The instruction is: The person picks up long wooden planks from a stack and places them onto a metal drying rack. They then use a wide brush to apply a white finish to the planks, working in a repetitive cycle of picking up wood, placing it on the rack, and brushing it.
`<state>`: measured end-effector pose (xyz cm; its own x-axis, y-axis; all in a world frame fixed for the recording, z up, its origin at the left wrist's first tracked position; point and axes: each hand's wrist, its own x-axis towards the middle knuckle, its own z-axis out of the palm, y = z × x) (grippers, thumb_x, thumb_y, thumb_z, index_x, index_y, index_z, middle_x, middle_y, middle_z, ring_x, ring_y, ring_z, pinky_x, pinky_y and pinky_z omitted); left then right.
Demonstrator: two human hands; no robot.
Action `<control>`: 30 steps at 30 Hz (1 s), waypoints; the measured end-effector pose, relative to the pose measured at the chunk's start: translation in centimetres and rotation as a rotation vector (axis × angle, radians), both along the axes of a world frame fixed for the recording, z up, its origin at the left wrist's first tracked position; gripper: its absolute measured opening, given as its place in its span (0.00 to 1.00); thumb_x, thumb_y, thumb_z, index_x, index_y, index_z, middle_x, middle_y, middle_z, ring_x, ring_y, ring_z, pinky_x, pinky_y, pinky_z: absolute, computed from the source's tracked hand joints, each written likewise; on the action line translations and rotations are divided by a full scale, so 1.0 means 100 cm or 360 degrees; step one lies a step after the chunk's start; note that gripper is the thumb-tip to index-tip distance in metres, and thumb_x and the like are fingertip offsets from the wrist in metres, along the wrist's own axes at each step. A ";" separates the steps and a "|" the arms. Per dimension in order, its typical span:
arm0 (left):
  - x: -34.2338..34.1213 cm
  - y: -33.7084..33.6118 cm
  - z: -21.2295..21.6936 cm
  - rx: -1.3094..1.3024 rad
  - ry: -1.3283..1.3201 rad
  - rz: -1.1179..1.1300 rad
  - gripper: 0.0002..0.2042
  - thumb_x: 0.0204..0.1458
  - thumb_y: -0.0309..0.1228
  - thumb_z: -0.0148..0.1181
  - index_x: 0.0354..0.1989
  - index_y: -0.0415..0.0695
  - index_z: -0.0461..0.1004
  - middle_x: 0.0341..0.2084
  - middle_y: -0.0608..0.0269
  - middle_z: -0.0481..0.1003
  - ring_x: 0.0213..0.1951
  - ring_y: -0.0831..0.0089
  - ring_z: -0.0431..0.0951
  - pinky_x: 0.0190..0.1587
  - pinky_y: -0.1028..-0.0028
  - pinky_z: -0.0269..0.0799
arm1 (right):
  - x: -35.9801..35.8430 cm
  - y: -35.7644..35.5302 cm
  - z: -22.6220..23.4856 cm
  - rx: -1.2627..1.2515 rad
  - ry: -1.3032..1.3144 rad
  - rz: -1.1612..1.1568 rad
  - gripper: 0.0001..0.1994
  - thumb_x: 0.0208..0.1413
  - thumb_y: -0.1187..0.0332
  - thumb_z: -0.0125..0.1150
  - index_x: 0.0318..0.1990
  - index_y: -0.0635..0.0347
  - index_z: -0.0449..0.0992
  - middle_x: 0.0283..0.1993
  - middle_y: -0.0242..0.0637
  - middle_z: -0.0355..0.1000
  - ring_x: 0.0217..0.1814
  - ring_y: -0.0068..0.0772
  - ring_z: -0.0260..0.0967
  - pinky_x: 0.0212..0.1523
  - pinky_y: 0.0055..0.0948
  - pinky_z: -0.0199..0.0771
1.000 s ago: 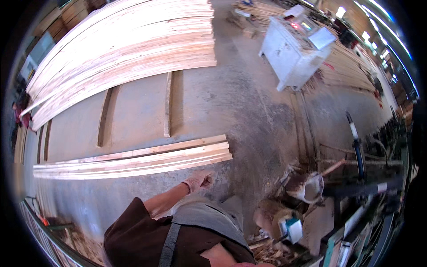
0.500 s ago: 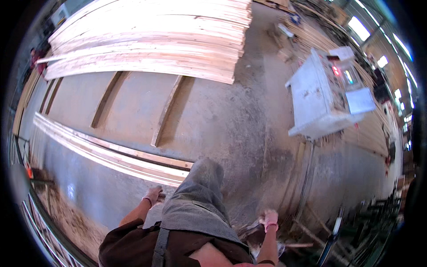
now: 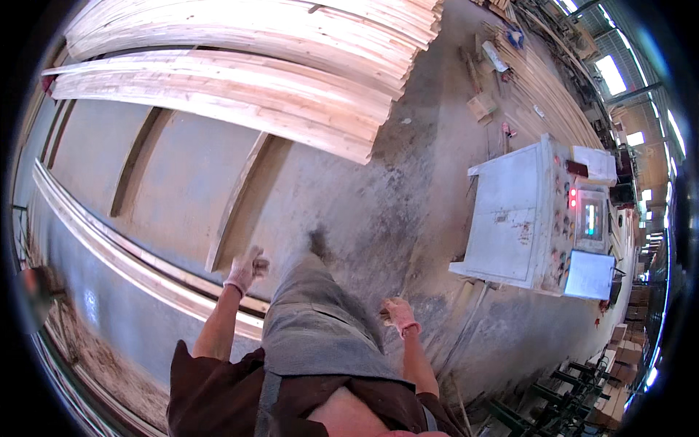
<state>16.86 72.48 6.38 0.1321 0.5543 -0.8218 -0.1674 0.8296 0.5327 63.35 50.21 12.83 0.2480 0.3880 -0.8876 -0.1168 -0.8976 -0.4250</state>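
Both my hands wear pale, pinkish work gloves and hold nothing that I can see. My left hand [image 3: 247, 271] hangs in the air with its fingers apart, just above the end of a few long pale wooden boards [image 3: 149, 256] lying low on the left. My right hand [image 3: 400, 316] is out to the right of my apron [image 3: 313, 328], over the concrete floor, its fingers loosely bent and apart. Ahead lies a large stack of long wooden boards [image 3: 226, 91], its near layer set off by a gap.
Wooden bearers [image 3: 239, 200] lie on the floor between stack and low boards. A white control cabinet [image 3: 506, 215] with lit red indicators and a screen stands at right. Dark green machinery [image 3: 542, 408] is lower right; metal rails run along the left edge. More timber [image 3: 550, 91] lies at far right.
My left hand has risen and moved forward, beside the low boards' end. My right hand has come forward and inward. The view has shifted, so the cabinet looks lower and the stack nearer.
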 end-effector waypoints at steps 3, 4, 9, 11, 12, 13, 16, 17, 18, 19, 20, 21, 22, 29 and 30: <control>0.078 0.112 0.095 0.0195 -0.0088 -0.0011 0.24 0.63 0.49 0.59 0.54 0.40 0.77 0.33 0.55 0.82 0.28 0.67 0.83 0.32 0.68 0.79 | 0.067 0.037 -0.011 -0.0209 -0.0011 -0.0424 0.19 0.65 0.55 0.62 0.51 0.64 0.77 0.41 0.46 0.80 0.32 0.38 0.78 0.31 0.39 0.82; 0.105 0.145 0.111 0.0252 -0.0090 -0.0025 0.25 0.62 0.49 0.59 0.55 0.39 0.77 0.33 0.55 0.82 0.28 0.68 0.83 0.33 0.68 0.80 | 0.103 0.047 -0.034 -0.0264 -0.0003 -0.0516 0.19 0.65 0.54 0.62 0.50 0.62 0.77 0.41 0.46 0.80 0.31 0.41 0.78 0.29 0.42 0.82; 0.190 0.234 0.074 0.0153 0.0026 0.0150 0.27 0.61 0.51 0.60 0.54 0.37 0.77 0.33 0.53 0.82 0.28 0.67 0.82 0.34 0.67 0.80 | 0.236 0.216 -0.081 -0.0372 -0.0063 -0.0290 0.21 0.64 0.51 0.63 0.49 0.62 0.77 0.38 0.43 0.80 0.29 0.36 0.79 0.28 0.40 0.83; 0.222 0.252 0.057 0.0057 0.0119 0.0211 0.26 0.61 0.51 0.60 0.54 0.38 0.77 0.33 0.53 0.82 0.28 0.67 0.81 0.34 0.67 0.80 | 0.291 0.303 -0.110 -0.0343 -0.0084 -0.0168 0.22 0.64 0.49 0.63 0.48 0.62 0.77 0.38 0.42 0.80 0.29 0.36 0.78 0.27 0.39 0.82; 0.238 0.265 0.050 -0.0053 0.0168 0.0267 0.26 0.60 0.51 0.61 0.52 0.38 0.77 0.33 0.52 0.82 0.27 0.66 0.81 0.33 0.66 0.80 | 0.310 0.354 -0.121 -0.0344 -0.0066 -0.0124 0.24 0.63 0.47 0.63 0.50 0.62 0.76 0.40 0.42 0.80 0.34 0.37 0.79 0.29 0.39 0.82; 0.257 0.276 0.041 -0.0097 0.0225 0.0326 0.25 0.60 0.50 0.61 0.52 0.38 0.77 0.33 0.52 0.82 0.27 0.66 0.81 0.33 0.66 0.80 | 0.329 0.408 -0.118 -0.0226 -0.0090 -0.0079 0.25 0.63 0.46 0.63 0.51 0.62 0.76 0.41 0.43 0.80 0.35 0.38 0.79 0.31 0.41 0.82; 0.317 0.317 0.039 -0.0201 0.0377 0.0526 0.25 0.59 0.50 0.63 0.50 0.38 0.78 0.33 0.52 0.82 0.27 0.65 0.81 0.33 0.64 0.80 | 0.374 0.562 -0.151 -0.0051 0.0184 -0.0071 0.27 0.62 0.42 0.63 0.53 0.59 0.75 0.44 0.45 0.79 0.36 0.40 0.77 0.34 0.43 0.81; 0.331 0.331 0.043 -0.0377 0.0358 0.0491 0.24 0.59 0.49 0.63 0.49 0.38 0.79 0.33 0.52 0.82 0.28 0.66 0.81 0.33 0.66 0.81 | 0.394 0.608 -0.178 -0.0091 0.0380 -0.0154 0.27 0.61 0.40 0.63 0.51 0.56 0.74 0.43 0.44 0.77 0.35 0.41 0.74 0.35 0.42 0.79; 0.347 0.342 0.038 -0.0393 0.0392 0.0416 0.23 0.60 0.49 0.63 0.51 0.39 0.78 0.34 0.52 0.82 0.29 0.67 0.82 0.33 0.66 0.81 | 0.395 0.640 -0.192 -0.0112 0.0402 -0.0216 0.28 0.61 0.39 0.63 0.51 0.55 0.74 0.45 0.44 0.76 0.36 0.41 0.74 0.36 0.43 0.79; 0.366 0.357 0.035 -0.0398 0.0411 0.0347 0.23 0.60 0.48 0.63 0.52 0.39 0.78 0.35 0.53 0.82 0.30 0.68 0.82 0.34 0.67 0.81 | 0.401 0.673 -0.200 -0.0119 0.0413 -0.0272 0.29 0.61 0.37 0.62 0.52 0.54 0.73 0.48 0.44 0.76 0.38 0.42 0.73 0.37 0.43 0.79; 0.387 0.372 0.030 -0.0406 0.0386 0.0333 0.24 0.61 0.49 0.63 0.53 0.39 0.78 0.36 0.53 0.82 0.31 0.68 0.82 0.34 0.68 0.81 | 0.405 0.699 -0.207 -0.0132 0.0424 -0.0337 0.30 0.60 0.35 0.61 0.53 0.53 0.72 0.50 0.44 0.75 0.39 0.42 0.72 0.39 0.44 0.78; 0.408 0.400 0.036 -0.0405 0.0363 0.0304 0.24 0.61 0.49 0.63 0.54 0.39 0.78 0.37 0.54 0.82 0.32 0.68 0.83 0.35 0.69 0.81 | 0.407 0.722 -0.220 -0.0129 0.0458 -0.0294 0.31 0.60 0.34 0.60 0.53 0.53 0.72 0.51 0.44 0.74 0.39 0.43 0.72 0.39 0.44 0.78; 0.424 0.421 0.036 -0.0410 0.0336 0.0270 0.25 0.62 0.49 0.62 0.55 0.39 0.78 0.37 0.54 0.82 0.32 0.69 0.83 0.36 0.70 0.81 | 0.409 0.740 -0.233 -0.0130 0.0487 -0.0257 0.32 0.60 0.33 0.59 0.54 0.53 0.71 0.52 0.44 0.74 0.39 0.43 0.72 0.39 0.44 0.78; 0.534 0.585 -0.112 -0.0356 0.0012 -0.0291 0.38 0.63 0.56 0.57 0.73 0.42 0.63 0.55 0.47 0.77 0.46 0.67 0.81 0.47 0.68 0.82 | 0.406 0.848 -0.375 -0.0255 0.0541 -0.0257 0.35 0.65 0.33 0.50 0.60 0.57 0.69 0.53 0.42 0.73 0.48 0.44 0.72 0.47 0.50 0.76; 0.549 0.608 -0.128 -0.0421 0.0092 -0.0315 0.39 0.62 0.58 0.58 0.71 0.39 0.65 0.53 0.45 0.77 0.47 0.67 0.80 0.47 0.69 0.82 | 0.400 0.856 -0.391 -0.0225 0.0507 -0.0299 0.34 0.67 0.34 0.49 0.60 0.57 0.71 0.52 0.42 0.74 0.45 0.42 0.72 0.44 0.48 0.77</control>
<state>71.76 133.27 -6.40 0.1651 0.2889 -0.9430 0.0350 0.9538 0.2983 103.33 135.83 -26.22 0.0066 0.2306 -0.9730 -0.3907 -0.8951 -0.2148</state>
